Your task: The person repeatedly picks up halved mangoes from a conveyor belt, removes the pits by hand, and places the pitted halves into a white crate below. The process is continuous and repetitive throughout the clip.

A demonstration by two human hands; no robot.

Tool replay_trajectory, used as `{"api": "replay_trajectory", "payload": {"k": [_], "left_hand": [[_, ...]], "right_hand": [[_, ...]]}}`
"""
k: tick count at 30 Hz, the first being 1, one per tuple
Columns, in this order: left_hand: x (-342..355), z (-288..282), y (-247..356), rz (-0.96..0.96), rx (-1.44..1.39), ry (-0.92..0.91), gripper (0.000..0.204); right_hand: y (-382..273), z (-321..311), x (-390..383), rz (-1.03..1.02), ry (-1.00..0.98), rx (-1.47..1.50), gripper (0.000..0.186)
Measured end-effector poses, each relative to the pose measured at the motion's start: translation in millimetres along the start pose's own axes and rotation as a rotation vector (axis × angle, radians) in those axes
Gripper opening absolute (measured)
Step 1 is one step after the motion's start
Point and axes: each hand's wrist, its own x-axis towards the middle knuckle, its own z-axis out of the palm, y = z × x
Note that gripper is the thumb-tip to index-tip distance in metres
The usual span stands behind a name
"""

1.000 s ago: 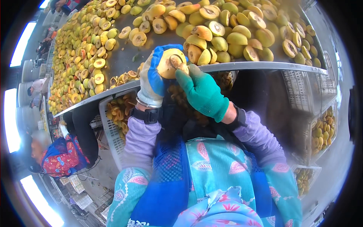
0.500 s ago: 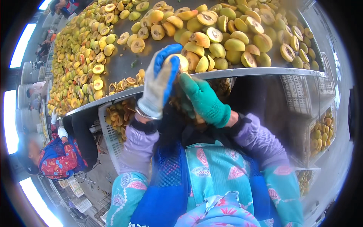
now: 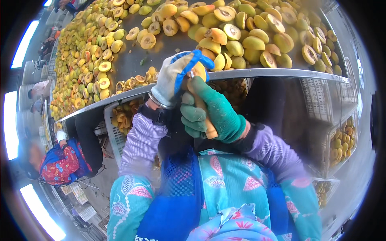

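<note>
My left hand (image 3: 173,77), in a white glove with blue fingers, is closed around a yellow peach half (image 3: 200,71) just over the table's near rim. My right hand (image 3: 220,107), in a green glove, wraps a wooden-handled tool (image 3: 210,127). The handle's butt points down toward me. A small bit of the tool's metal end shows against the peach, with the green thumb close beside it; its full shape is hidden. Just beyond my hands, cut peach halves (image 3: 235,49) lie in a heap on the dark metal table (image 3: 128,64).
The table's raised metal rim (image 3: 273,72) crosses in front of me. Below it sits a white crate (image 3: 114,132) with peach scraps. More crates (image 3: 317,96) stand at the right, one holding peaches (image 3: 341,140). A co-worker in a red patterned top (image 3: 64,162) sits at the left.
My left hand has tilted to the right over the peach. My right hand has turned, bringing the tool's wooden handle into view. The co-worker's gloved hand has shifted slightly.
</note>
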Motion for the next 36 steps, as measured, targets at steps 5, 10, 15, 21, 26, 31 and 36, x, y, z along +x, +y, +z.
{"api": "replay_trajectory", "payload": {"k": [5, 10, 15, 21, 26, 31, 36], "left_hand": [[6, -6, -4, 0.271, 0.215, -0.152, 0.023], [-6, 8, -5, 0.135, -0.032, -0.009, 0.024], [-4, 10, 3, 0.035, -0.136, 0.032, 0.021], [0, 11, -14, 0.336, -0.137, 0.01, 0.042], [-5, 25, 6, -0.107, -0.695, 0.065, 0.041], [-47, 19, 19, -0.502, -0.795, 0.647, 0.045], [-144, -129, 22, -0.899, 0.656, -0.164, 0.037]], "right_hand": [[3, -1, -4, -0.048, 0.107, -0.209, 0.047], [7, -2, -4, -0.05, -0.025, 0.022, 0.047], [9, -1, -4, -0.062, -0.061, 0.049, 0.047], [5, 4, -9, -0.136, 0.11, -0.391, 0.045], [4, -5, -5, 0.048, -0.398, 0.276, 0.045], [3, -4, -12, 0.198, -0.45, 0.197, 0.045], [-2, -74, -22, 0.252, 0.334, -0.174, 0.037]]}}
